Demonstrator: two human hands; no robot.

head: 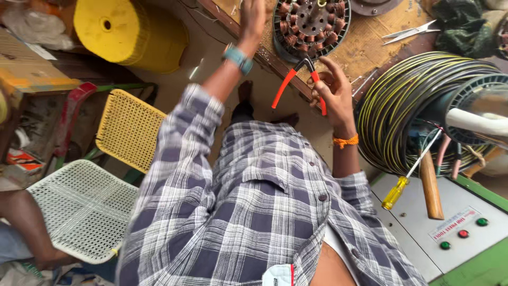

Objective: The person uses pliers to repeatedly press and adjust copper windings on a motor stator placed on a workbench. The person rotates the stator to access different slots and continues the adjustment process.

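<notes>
My right hand (pixel 332 91), with an orange thread at the wrist, grips orange-handled pliers (pixel 296 79) just off the wooden bench's edge (pixel 365 47). The plier jaws point toward a round motor stator (pixel 312 24) with copper windings that lies on the bench. My left hand (pixel 251 17), with a teal watch on the wrist, reaches up beside the stator's left rim. It is blurred and cut by the top edge, so its grasp is unclear. A plaid shirt fills the lower middle.
Scissors (pixel 410 32) lie on the bench at right. A big coil of black-and-yellow wire (pixel 407 106) sits on a machine with a yellow-handled screwdriver (pixel 396 191), wooden handle (pixel 431 185) and button panel (pixel 460 233). Yellow spool (pixel 127 34), yellow chair (pixel 129 130), white chair (pixel 79 209) at left.
</notes>
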